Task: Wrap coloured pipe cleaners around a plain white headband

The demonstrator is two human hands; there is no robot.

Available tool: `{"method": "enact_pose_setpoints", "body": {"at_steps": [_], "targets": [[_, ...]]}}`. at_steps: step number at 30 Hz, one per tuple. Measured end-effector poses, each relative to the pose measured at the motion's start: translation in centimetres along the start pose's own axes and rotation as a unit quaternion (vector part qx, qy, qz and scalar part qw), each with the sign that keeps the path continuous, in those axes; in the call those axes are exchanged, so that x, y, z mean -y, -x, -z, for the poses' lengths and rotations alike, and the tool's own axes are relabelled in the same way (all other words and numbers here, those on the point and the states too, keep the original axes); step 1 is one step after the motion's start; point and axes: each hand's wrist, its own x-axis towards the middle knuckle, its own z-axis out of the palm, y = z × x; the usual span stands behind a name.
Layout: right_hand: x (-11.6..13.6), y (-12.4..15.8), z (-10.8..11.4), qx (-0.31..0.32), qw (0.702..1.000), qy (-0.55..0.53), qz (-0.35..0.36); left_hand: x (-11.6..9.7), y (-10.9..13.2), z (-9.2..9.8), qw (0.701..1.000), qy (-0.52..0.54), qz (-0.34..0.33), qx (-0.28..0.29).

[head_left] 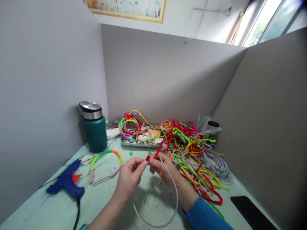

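Both hands meet over the middle of the table, fingertips almost touching. My left hand (130, 175) pinches the end of a red pipe cleaner (159, 148), wound tightly into a short red sleeve there. My right hand (165, 171) grips the same pipe cleaner close by, and its loose tail sticks up past the fingers. A grey hoop of wire or cord (177, 198) hangs in a loop below the hands, its ends running in toward the fingers. How the red winding sits on the hoop is partly hidden by my fingertips.
A blue glue gun (67, 182) and a partly wrapped colourful hoop (104, 152) lie at left, near a green bottle (96, 134). A metal tray (141, 145) stands behind. Heaped pipe cleaners (184, 143), coiled grey wire (219, 166) and a black phone (251, 212) lie at right.
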Motion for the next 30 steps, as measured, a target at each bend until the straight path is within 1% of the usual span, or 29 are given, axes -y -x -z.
{"method": "enact_pose_setpoints", "body": {"at_steps": [2,5,9,12,16,20,23,25,27,28,30], "targets": [[-0.4,-0.2,0.1,-0.005,1.0,0.023,0.014,0.0,0.0,0.1,0.998,0.054,0.034,0.009],[-0.8,-0.3,0.1,-0.023,0.998,0.055,0.031,0.1,-0.1,0.3,0.992,0.106,0.061,0.016],[-1.1,-0.1,-0.2,-0.033,0.992,0.113,0.055,0.4,-0.5,0.6,0.991,0.116,0.073,-0.009],[-1.1,0.0,-0.3,-0.028,0.986,0.145,0.076,0.7,-0.7,0.6,0.99,0.116,0.078,-0.031],[-1.3,-0.2,-0.1,-0.028,0.99,0.128,0.056,1.0,-0.9,0.6,0.989,0.102,0.105,-0.03],[-1.8,-0.7,0.2,-0.054,0.994,0.089,0.036,1.4,-1.1,0.6,0.985,0.101,0.141,-0.006],[-2.4,-0.8,0.5,-0.059,0.995,0.078,0.025,1.5,-1.2,0.7,0.981,0.115,0.156,0.006],[-2.7,-0.8,0.6,-0.055,0.996,0.069,0.026,1.5,-1.3,0.8,0.981,0.115,0.155,0.005],[-2.8,-0.7,0.7,-0.05,0.996,0.064,0.028,1.6,-1.2,0.8,0.986,0.092,0.139,-0.015],[-2.8,-0.6,0.7,-0.051,0.996,0.065,0.03,1.7,-1.2,0.8,0.99,0.066,0.12,-0.033],[-2.8,-0.6,0.7,-0.054,0.996,0.064,0.03,1.9,-1.1,0.7,0.996,-0.009,0.058,-0.069]]}}
